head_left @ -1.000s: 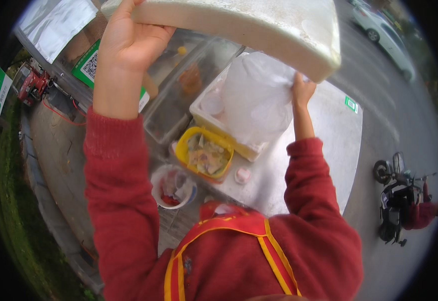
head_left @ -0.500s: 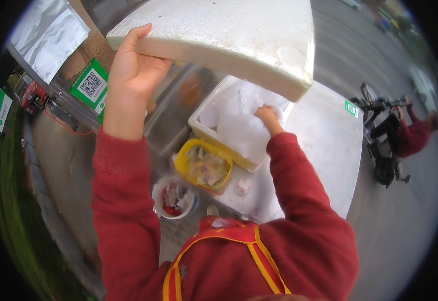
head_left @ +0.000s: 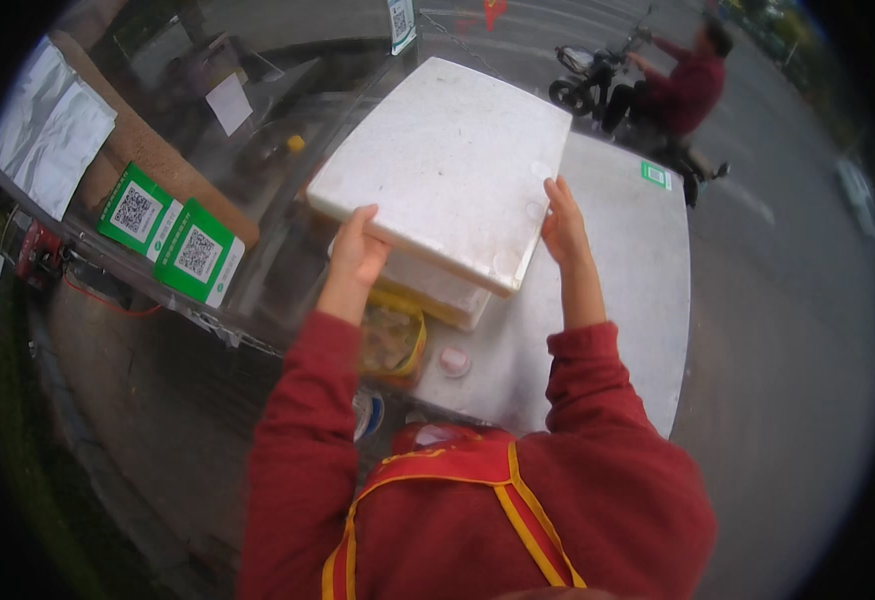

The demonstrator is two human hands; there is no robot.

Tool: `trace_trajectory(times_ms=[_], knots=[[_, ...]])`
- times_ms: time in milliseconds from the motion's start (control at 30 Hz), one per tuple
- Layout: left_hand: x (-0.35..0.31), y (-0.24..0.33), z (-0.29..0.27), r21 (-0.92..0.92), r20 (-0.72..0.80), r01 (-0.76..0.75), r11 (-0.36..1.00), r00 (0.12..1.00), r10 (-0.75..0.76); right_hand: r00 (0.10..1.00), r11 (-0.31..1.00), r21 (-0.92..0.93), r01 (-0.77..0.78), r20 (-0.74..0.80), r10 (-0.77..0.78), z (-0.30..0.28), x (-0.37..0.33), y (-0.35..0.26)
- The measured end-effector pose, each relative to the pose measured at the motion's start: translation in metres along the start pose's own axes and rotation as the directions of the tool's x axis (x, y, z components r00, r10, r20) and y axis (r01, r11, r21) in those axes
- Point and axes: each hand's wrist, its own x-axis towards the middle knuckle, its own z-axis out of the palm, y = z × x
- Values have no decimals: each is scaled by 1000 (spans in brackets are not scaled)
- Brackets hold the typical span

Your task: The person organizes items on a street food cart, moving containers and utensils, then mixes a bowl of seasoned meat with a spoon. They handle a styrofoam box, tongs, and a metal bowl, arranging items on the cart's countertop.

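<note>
Both my hands hold a white foam lid (head_left: 447, 165) over a white foam box (head_left: 437, 290). My left hand (head_left: 359, 255) grips its near left edge, the thumb on top and the other fingers underneath. At its right edge, my right hand (head_left: 565, 225) is closed on the rim with the fingertips up. The lid covers most of the box and hides what is inside; whether it rests fully on the rim I cannot tell. Nearer me stands a yellow basket (head_left: 419, 345) holding what look like banknotes. A small pink-and-white round item (head_left: 454, 361) lies beside it.
The box stands on a pale metal tabletop (head_left: 627, 290). Left of it is a clear-walled case, with green code cards (head_left: 197, 255) along its edge. A white tub (head_left: 365, 412) is partly hidden by my left sleeve. Beyond the table, a person (head_left: 682, 85) rides a two-wheeler.
The lid has come down from its raised, tilted position onto the box. My right hand has left the white plastic bag inside and taken the lid's right edge. The rider has moved farther away.
</note>
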Motion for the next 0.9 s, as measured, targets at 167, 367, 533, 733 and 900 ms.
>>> trace_trajectory(times_ms=[167,367,533,733,900], knots=[[23,-35,-56,272,-395,10,962,913,102,965,801,-590,-102,-256,-65,8,-2,65],[10,-45,-76,973,25,115,-202,814,580,992,623,-777,-90,-124,-11,7,-10,98],[10,-58,-60,900,57,41,-434,976,209,994,215,-976,-27,-48,-94,-2,26,96],[10,-51,-38,882,-52,104,-460,991,125,994,130,-992,-6,-20,-103,-13,32,100],[7,-31,-37,955,-73,176,-241,921,383,986,706,-706,47,-83,-148,-25,17,90]])
